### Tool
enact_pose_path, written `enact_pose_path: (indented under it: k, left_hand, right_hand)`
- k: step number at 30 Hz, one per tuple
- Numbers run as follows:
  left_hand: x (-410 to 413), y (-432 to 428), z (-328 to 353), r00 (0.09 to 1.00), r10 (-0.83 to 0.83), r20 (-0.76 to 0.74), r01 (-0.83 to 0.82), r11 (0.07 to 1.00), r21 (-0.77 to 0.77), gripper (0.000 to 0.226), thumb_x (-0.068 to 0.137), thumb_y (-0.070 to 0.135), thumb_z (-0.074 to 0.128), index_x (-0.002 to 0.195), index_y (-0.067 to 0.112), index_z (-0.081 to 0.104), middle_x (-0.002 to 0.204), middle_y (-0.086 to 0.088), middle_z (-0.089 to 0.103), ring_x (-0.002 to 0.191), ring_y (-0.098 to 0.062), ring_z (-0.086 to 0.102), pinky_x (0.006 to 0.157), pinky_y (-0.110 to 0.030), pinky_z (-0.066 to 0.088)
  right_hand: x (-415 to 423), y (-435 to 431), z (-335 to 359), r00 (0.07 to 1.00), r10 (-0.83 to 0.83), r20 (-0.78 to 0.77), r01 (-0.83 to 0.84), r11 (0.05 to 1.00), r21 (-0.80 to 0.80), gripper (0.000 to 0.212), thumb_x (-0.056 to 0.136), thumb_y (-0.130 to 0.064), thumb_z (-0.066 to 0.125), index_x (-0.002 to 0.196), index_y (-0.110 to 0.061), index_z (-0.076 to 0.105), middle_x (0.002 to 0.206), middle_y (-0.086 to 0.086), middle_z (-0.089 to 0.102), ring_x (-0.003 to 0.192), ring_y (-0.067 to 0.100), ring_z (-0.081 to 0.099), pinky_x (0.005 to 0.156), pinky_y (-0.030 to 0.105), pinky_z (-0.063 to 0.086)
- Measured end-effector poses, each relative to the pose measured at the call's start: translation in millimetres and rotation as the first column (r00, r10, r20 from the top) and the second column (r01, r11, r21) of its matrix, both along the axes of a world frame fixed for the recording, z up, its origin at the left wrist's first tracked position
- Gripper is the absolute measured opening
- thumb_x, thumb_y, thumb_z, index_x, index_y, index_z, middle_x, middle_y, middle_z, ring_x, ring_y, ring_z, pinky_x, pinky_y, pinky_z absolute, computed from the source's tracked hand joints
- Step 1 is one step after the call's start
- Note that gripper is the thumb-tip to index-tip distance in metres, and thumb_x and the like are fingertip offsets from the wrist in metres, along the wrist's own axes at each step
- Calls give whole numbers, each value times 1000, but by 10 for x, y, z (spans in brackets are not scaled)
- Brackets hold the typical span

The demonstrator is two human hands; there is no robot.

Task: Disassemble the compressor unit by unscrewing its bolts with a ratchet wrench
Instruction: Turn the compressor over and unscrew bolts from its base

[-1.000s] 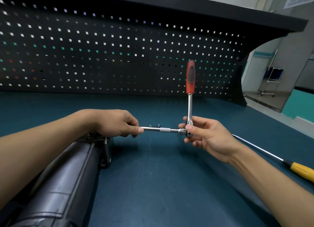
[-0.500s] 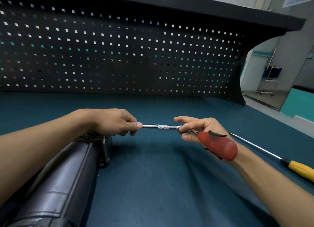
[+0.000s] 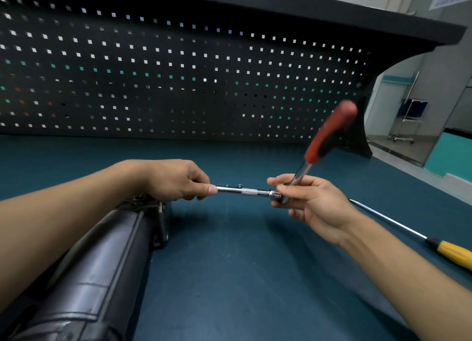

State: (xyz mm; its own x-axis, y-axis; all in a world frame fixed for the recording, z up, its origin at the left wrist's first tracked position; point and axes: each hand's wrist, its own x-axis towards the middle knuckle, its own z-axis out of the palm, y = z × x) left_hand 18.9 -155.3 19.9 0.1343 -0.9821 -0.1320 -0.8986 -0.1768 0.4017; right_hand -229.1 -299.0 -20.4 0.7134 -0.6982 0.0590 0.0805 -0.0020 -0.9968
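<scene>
The dark cylindrical compressor unit (image 3: 102,269) lies at the lower left, its bracketed end (image 3: 155,213) pointing away from me. My left hand (image 3: 176,179) grips the near end of a chrome extension bar (image 3: 245,191) above that end. My right hand (image 3: 309,200) pinches the ratchet wrench head at the bar's other end. The wrench's red handle (image 3: 329,133) tilts up and to the right, blurred by motion. Where the bar meets the compressor is hidden under my left hand.
A yellow-handled screwdriver (image 3: 454,254) lies on the teal bench mat (image 3: 242,276) at the right. Two small dark bolts (image 3: 238,185) sit on the mat behind the bar. A black pegboard (image 3: 178,72) closes the back; the bench edge runs along the right.
The ratchet handle has swung from pointing toward me, low by my right wrist, back up to tilt up and right. Both hands have stayed in place on the bar and the wrench head.
</scene>
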Motion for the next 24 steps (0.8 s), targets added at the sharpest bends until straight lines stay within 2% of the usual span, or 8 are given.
enact_pose_path:
  k: [6, 9, 13, 15, 19, 24]
  left_hand:
    - [26, -9, -16, 1000, 1, -11, -1, 1000, 12, 42, 94, 58, 49, 75, 23, 60, 53, 13, 47, 52, -12, 38, 52, -22, 37]
    - [27, 0, -18, 1000, -2, -24, 2, 1000, 9, 42, 94, 58, 49, 74, 23, 60, 53, 13, 46, 50, -11, 37, 50, -22, 36]
    - [25, 12, 7, 999, -2, -44, 2, 1000, -3, 42, 94, 57, 49, 75, 22, 61, 54, 13, 45, 49, -9, 37, 48, -18, 36]
    - [28, 16, 15, 998, -3, -68, 2, 1000, -18, 41, 95, 56, 50, 75, 22, 61, 53, 14, 45, 46, -6, 38, 46, -14, 35]
    - [29, 21, 18, 997, -3, -79, 1, 1000, -20, 43, 93, 58, 49, 76, 21, 62, 51, 14, 44, 44, -3, 37, 45, -12, 34]
    - [44, 12, 9, 997, -2, -73, 1, 1000, -11, 43, 93, 59, 49, 74, 23, 62, 52, 14, 45, 45, -4, 38, 45, -13, 34]
  right_hand:
    - [13, 48, 31, 1000, -28, -11, 29, 999, 17, 29, 72, -29, 76, 99, -18, 73, 107, 4, 77, 68, 22, 72, 44, 17, 44]
    - [16, 58, 38, 999, -28, -14, 29, 1000, 11, 38, 66, -38, 76, 99, -18, 72, 106, 4, 77, 62, 19, 70, 43, 16, 42]
    - [26, 43, 40, 999, -22, 32, 19, 997, 79, 44, 73, -40, 72, 108, -14, 68, 107, 8, 77, 49, 13, 58, 41, 17, 40]
    - [41, 30, 41, 997, -34, 74, 24, 990, 136, 43, 74, -38, 72, 108, -11, 68, 108, 9, 73, 44, 11, 49, 38, 17, 37]
    - [59, 10, 5, 996, -39, 86, 19, 973, 231, 31, 80, -37, 70, 94, -9, 71, 80, 5, 60, 41, 9, 49, 37, 17, 38]
    - [54, -18, -15, 996, -1, 91, -25, 958, 286, 24, 95, -32, 61, 93, -8, 68, 78, 6, 71, 41, 11, 52, 38, 18, 42]
